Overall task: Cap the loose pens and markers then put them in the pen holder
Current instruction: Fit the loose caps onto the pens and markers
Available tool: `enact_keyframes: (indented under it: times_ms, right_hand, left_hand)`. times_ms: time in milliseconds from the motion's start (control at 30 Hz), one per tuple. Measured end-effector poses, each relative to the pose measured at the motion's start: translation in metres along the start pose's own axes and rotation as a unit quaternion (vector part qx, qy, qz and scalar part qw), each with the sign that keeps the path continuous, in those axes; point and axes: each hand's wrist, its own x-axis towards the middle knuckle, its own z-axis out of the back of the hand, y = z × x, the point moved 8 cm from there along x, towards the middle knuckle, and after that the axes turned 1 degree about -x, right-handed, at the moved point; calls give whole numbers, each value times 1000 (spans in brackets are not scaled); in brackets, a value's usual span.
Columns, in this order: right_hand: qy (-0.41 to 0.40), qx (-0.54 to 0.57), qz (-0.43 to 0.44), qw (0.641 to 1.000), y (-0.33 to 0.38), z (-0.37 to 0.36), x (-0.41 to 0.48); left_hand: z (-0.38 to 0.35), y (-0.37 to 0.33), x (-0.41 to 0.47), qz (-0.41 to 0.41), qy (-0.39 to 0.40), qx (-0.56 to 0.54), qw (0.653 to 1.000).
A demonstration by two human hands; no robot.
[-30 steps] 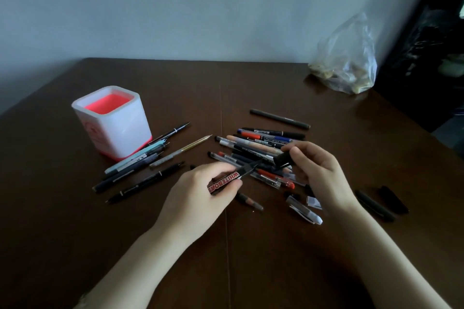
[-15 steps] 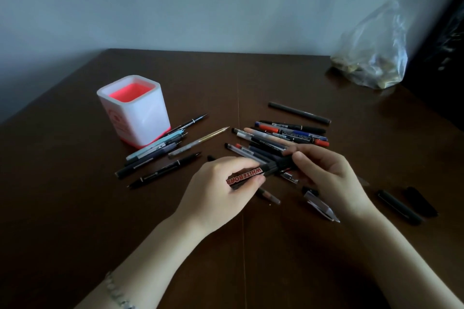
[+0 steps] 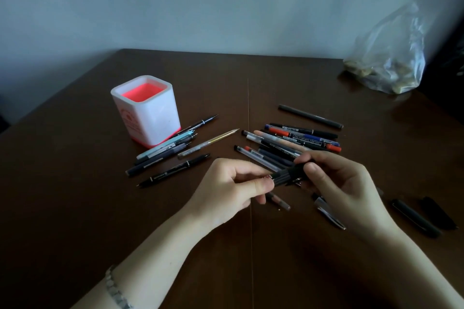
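My left hand (image 3: pixel 229 187) grips the barrel of a black whiteboard marker (image 3: pixel 281 175) just above the table's middle. My right hand (image 3: pixel 339 183) pinches the marker's black cap (image 3: pixel 297 170), which sits over the marker's tip end. Behind the hands lies a pile of loose pens and markers (image 3: pixel 296 140). The white pen holder (image 3: pixel 147 110) with its red inside stands at the left, nothing visible in it. Several more pens (image 3: pixel 173 155) lie beside its base.
A lone dark pen (image 3: pixel 310 116) lies behind the pile. Loose caps and a clear-capped pen (image 3: pixel 329 213) lie near my right wrist, with two black caps (image 3: pixel 414 217) further right. A clear plastic bag (image 3: pixel 391 57) sits at the back right corner of the brown table (image 3: pixel 75 208).
The cap in my right hand has come onto the marker's tip; it was apart from the tip a second ago. My left hand now covers most of the marker's label.
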Motion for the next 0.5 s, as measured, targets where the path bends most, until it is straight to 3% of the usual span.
enact_keyframes:
  times_ms: [67, 200, 267, 333, 367, 433, 500]
  right_hand:
    - [-1, 11, -5, 1000, -4, -2, 0]
    - [-25, 5, 1, 1000, -8, -9, 4]
    - [-88, -6, 20, 996, -5, 7, 7]
    - [-212, -24, 13, 977, -9, 45, 8]
    - [-269, -38, -5, 962, -14, 66, 7]
    - [-321, -74, -47, 943, -25, 92, 6]
    - [-313, -121, -82, 938, -36, 98, 9]
  left_hand:
    - [1, 1, -1, 24, -4, -4, 1000]
    - [14, -16, -1, -42, -38, 199, 978]
    - [38, -26, -3, -85, -129, 340, 928]
    - [67, -34, -7, -83, -240, 501, 827]
    - [79, -31, -7, -42, -265, 550, 791]
    - [94, -17, -5, 63, -253, 594, 761]
    - [93, 0, -3, 140, -206, 615, 748]
